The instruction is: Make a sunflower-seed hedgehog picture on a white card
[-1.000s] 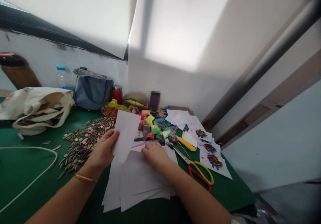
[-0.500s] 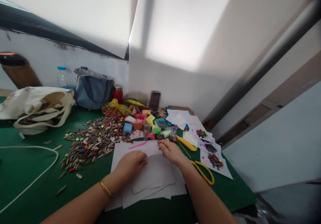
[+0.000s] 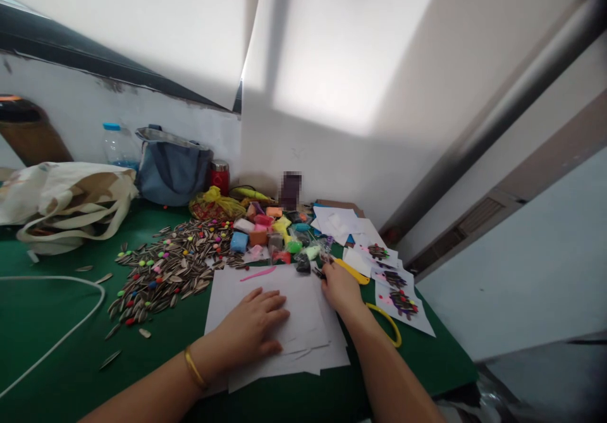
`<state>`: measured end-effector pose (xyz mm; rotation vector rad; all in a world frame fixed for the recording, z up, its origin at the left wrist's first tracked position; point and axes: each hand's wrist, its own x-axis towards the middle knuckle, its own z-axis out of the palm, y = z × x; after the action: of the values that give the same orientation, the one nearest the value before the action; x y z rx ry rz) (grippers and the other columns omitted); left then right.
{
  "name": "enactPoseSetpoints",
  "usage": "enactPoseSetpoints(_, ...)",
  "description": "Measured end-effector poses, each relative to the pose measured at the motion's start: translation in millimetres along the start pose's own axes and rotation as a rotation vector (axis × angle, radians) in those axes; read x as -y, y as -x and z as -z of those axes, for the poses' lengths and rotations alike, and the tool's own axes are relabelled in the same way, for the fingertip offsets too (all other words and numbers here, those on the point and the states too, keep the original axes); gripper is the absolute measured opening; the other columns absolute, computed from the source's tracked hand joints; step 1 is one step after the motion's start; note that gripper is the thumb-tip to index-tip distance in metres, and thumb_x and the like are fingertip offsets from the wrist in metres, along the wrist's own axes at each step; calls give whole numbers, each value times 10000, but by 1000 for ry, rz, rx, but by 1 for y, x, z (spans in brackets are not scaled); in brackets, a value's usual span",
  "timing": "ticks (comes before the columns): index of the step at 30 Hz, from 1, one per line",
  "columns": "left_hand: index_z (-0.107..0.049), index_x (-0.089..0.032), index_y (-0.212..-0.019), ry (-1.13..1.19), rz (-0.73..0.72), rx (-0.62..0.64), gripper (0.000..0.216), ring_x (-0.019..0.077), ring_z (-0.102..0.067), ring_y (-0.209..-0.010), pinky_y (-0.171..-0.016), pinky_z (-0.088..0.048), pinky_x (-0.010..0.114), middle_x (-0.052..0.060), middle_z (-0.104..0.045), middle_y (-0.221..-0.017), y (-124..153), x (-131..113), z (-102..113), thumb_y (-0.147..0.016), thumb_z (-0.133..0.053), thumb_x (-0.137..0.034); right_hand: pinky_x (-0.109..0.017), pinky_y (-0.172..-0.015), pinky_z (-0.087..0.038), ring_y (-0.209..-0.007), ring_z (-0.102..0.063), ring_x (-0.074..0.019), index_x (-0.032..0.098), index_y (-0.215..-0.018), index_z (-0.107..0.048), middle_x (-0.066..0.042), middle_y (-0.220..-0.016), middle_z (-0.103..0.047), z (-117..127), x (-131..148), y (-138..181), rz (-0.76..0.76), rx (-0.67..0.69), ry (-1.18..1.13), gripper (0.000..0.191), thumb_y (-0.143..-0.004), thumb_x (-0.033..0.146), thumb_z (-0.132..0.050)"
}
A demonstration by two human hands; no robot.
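Observation:
My left hand (image 3: 253, 327) lies flat, fingers stretched out, on top of a stack of white paper sheets (image 3: 303, 303) on the green table (image 3: 57, 309). My right hand (image 3: 340, 285) rests at the stack's right edge, fingers curled over a pair of scissors whose yellow handle (image 3: 386, 323) sticks out behind the wrist; the dark blade tip shows past the fingers. A thin pink stick (image 3: 258, 274) lies on the paper just beyond my left hand.
A pile of sunflower seeds with coloured clay dots (image 3: 165, 268) spreads to the left. Coloured clay blocks (image 3: 256, 233) sit behind the paper. A yellow cutter (image 3: 353, 272) and seed-decorated sheets (image 3: 398, 293) lie right. A tote bag (image 3: 66, 202), blue bag (image 3: 171, 167) and white cable (image 3: 57, 341) are further left.
My left hand lowered the sheet it held up onto the stack and flattened on it. My right hand moved right, from the paper to the scissors.

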<state>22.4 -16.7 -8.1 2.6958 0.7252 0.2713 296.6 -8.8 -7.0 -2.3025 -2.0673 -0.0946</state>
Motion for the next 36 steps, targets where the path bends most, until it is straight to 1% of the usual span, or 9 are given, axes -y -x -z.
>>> enactPoseSetpoints(9, -514, -301, -1379, -20, 10, 59, 596, 333, -345, -1425, -1170, -205, 590, 96, -439, -1523, -7, 13, -7, -826, -659, -469, -299, -831, -399, -1061, -569, -246, 174, -1038, -626, -124, -1146, -621, -2, 14, -8, 4, -19, 18, 182, -892, 237, -538)
enactPoseSetpoints(16, -499, -309, -1390, 2, -8, 40, 614, 329, -343, -1427, -1180, -185, 582, 90, -433, -1528, -6, 16, -10, -820, -671, -461, -296, -779, -424, -918, -645, -231, 196, -1135, -639, -94, -1029, -695, 22, 10, 2, -58, -31, -73, 308, -846, 214, -534)
enactPoseSetpoints(18, -508, -305, -1383, 8, -12, 23, 606, 328, -347, -1425, -1182, -183, 581, 92, -440, -1523, -5, 16, -12, -820, -672, -457, -292, -813, -432, -974, -646, -221, 275, -1197, -644, -46, -1119, -700, 33, -1, 8, -64, -26, -247, 391, -837, 200, -511)
enactPoseSetpoints(21, -515, -301, -1377, 10, -10, 14, 598, 330, -346, -1425, -1180, -184, 584, 98, -447, -1517, -5, 16, -12, -821, -671, -454, -298, -877, -434, -1048, -623, -210, 293, -1051, -723, 3, -1136, -709, 43, -19, 14, -100, -46, -540, 349, -844, 198, -459)
enactPoseSetpoints(23, -507, -304, -1382, 14, -12, 17, 604, 331, -340, -1428, -1178, -184, 588, 99, -444, -1519, -5, 16, -12, -819, -674, -447, -311, -838, -450, -960, -629, -215, 252, -944, -744, -14, -1000, -726, 44, -27, 15, -181, -128, -738, 278, -852, 261, -481)
enactPoseSetpoints(26, -504, -302, -1383, 25, -20, 11, 596, 325, -337, -1431, -1184, -170, 583, 96, -445, -1518, -5, 17, -11, -827, -668, -439, -279, -641, -445, -683, -575, -172, 196, -883, -727, -6, -697, -640, 42, -29, 13, -262, -197, -1181, 271, -827, 421, -588)
enactPoseSetpoints(28, -507, -295, -1380, 21, -20, 8, 590, 325, -339, -1430, -1183, -164, 587, 99, -448, -1516, -6, 17, -12, -830, -666, -439, -230, -531, -388, -568, -496, -122, 180, -890, -705, 28, -606, -559, 40, -22, 10, -252, -174, -1531, 311, -757, 461, -695)
enactPoseSetpoints(31, -506, -288, -1382, 7, -16, 6, 601, 333, -339, -1429, -1171, -184, 603, 108, -444, -1517, -7, 18, -13, -826, -673, -444, -168, -468, -325, -526, -446, -73, 193, -888, -658, 64, -590, -518, 35, 1, 7, -199, -116, -1930, 344, -638, 340, -841)
enactPoseSetpoints(36, -525, -276, -1366, -7, -18, -35, 596, 332, -360, -1416, -1169, -213, 588, 110, -475, -1493, -7, 18, -11, -820, -684, -453, -155, -499, -407, -559, -498, -64, 212, -829, -569, 81, -631, -505, 12, 45, -1, -297, 122, -2282, 310, -697, 316, -829)
